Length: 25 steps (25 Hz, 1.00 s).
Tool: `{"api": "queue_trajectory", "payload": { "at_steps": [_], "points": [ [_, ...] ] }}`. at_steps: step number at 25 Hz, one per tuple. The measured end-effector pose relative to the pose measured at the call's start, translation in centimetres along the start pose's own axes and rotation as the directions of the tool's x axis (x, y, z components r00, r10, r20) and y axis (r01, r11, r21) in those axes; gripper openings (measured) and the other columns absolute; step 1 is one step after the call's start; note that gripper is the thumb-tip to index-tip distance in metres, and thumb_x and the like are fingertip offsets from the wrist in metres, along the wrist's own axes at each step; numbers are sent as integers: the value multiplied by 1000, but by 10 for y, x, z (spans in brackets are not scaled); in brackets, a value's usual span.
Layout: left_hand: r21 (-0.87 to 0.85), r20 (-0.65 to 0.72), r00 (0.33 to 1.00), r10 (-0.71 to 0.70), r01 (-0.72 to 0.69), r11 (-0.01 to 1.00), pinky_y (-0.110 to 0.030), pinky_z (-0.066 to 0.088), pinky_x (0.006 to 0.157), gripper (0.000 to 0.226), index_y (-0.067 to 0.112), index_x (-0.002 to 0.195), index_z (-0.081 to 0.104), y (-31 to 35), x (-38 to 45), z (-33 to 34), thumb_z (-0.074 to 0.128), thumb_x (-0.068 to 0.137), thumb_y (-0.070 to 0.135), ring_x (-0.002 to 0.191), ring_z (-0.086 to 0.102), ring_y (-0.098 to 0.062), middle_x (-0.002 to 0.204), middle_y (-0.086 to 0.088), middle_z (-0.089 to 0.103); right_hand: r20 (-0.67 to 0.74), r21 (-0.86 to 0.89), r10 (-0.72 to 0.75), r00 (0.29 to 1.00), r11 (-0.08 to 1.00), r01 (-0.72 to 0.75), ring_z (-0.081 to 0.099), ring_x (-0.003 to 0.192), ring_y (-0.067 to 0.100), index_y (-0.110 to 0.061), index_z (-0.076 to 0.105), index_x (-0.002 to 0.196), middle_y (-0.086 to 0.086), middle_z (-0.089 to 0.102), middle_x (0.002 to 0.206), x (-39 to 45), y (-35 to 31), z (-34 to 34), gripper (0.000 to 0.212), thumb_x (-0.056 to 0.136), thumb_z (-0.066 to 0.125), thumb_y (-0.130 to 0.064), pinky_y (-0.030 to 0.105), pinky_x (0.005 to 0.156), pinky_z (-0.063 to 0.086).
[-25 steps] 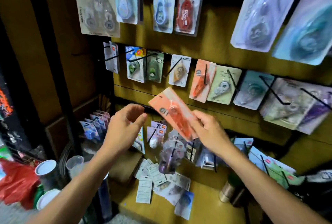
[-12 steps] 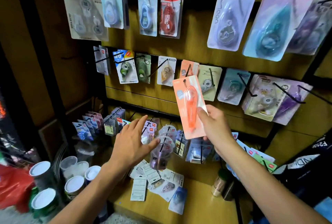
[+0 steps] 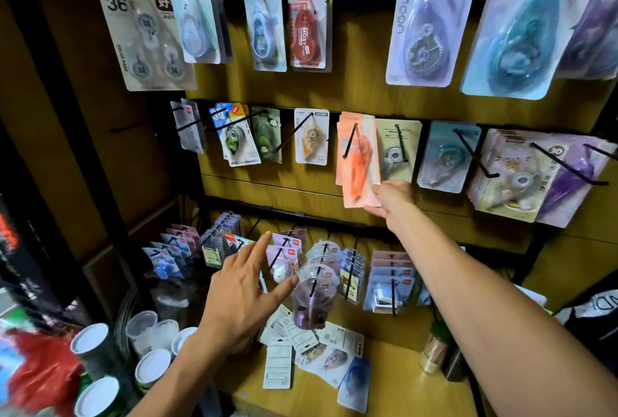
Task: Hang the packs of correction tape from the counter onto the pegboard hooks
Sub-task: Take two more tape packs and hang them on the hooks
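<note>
An orange pack of correction tape [image 3: 359,162] hangs on a black hook [image 3: 350,140] in the middle row of the pegboard, in front of other orange packs. My right hand [image 3: 389,199] pinches its lower right corner. My left hand [image 3: 244,286] hovers open, fingers spread, in front of the bottom row of hung packs and holds nothing. Several loose packs [image 3: 311,353] lie flat on the wooden counter [image 3: 394,390] below.
Three rows of hooks carry blister packs; long black hooks [image 3: 568,166] stick out toward me at the right. Paper cups [image 3: 150,363] and a red bag [image 3: 40,373] sit at lower left. A small copper-coloured can [image 3: 434,349] stands on the counter at right.
My right hand carried the orange pack up and right and slid it onto the middle-row hook. My left hand dropped toward the bottom row. The view came closer to the board.
</note>
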<state>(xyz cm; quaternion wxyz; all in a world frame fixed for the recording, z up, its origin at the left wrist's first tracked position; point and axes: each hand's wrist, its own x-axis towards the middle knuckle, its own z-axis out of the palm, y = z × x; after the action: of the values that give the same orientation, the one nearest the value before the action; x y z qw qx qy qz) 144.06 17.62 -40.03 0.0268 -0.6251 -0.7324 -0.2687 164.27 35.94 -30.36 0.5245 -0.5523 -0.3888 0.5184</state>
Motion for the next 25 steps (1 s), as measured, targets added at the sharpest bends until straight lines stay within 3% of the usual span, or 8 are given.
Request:
{"api": "queue_trajectory", "payload": {
  "at_steps": [3,7,9,11,14,17,21,25],
  "points": [
    [3,15,999,-45,45,999,-41,43,102,100,33,153,17,-8,0,5,25,70,89,131,44,-26,151,-3,41,-13,-41,40,999,998,-41,59,117,36,-11,54,98,17,61,124,10,16,-5,6,94,58,-8,41,91,55],
    [-78,45,992,-116,119,990,-43,43,101,96,30,152,24,-13,-18,20,37,72,81,127,46,-32,149,-5,44,10,-153,14,1000,988,-12,60,104,26,-11,58,119,9,62,114,-17,64,-30,31,89,63,-13,40,88,54],
    [-109,60,986,-152,158,981,-44,44,100,91,27,150,29,-15,-35,35,43,75,76,124,48,-34,146,-5,48,15,-339,-136,991,931,132,61,95,24,-15,58,120,4,64,110,-45,104,-47,33,88,62,-14,38,87,53],
    [-136,93,974,-205,216,967,-46,44,99,88,25,148,34,-16,-54,52,44,76,75,123,49,-35,142,-7,51,100,-504,-334,937,795,337,56,100,21,-18,56,119,0,59,113,-81,152,-67,33,87,61,-14,35,87,48],
    [-134,208,941,-266,297,945,-46,43,100,82,23,146,37,-21,-85,92,51,80,69,123,49,-38,141,-11,52,211,-541,-490,846,663,518,51,119,23,-15,55,118,3,55,129,-124,228,-90,34,85,60,-8,36,100,43],
    [-102,348,882,-318,373,922,-49,46,98,85,25,147,34,-32,-114,144,49,78,71,124,49,-35,141,-10,51,278,-689,-388,879,557,464,51,119,26,-10,56,119,6,53,134,-125,306,-109,38,81,61,-7,30,96,39],
    [-53,507,784,-358,443,895,-44,41,103,82,21,151,28,-48,-141,214,57,84,59,132,41,-37,146,-13,46,281,-860,-74,957,423,286,52,116,33,-12,54,122,7,50,135,-92,390,-127,43,81,64,-13,38,95,42],
    [-44,614,717,-330,448,893,-46,40,105,82,20,150,30,-62,-142,299,56,83,59,133,40,-36,147,-12,45,289,-930,147,946,275,242,47,122,31,-18,50,130,4,45,140,-36,463,-126,46,86,60,-22,39,99,42]
  ]
}}
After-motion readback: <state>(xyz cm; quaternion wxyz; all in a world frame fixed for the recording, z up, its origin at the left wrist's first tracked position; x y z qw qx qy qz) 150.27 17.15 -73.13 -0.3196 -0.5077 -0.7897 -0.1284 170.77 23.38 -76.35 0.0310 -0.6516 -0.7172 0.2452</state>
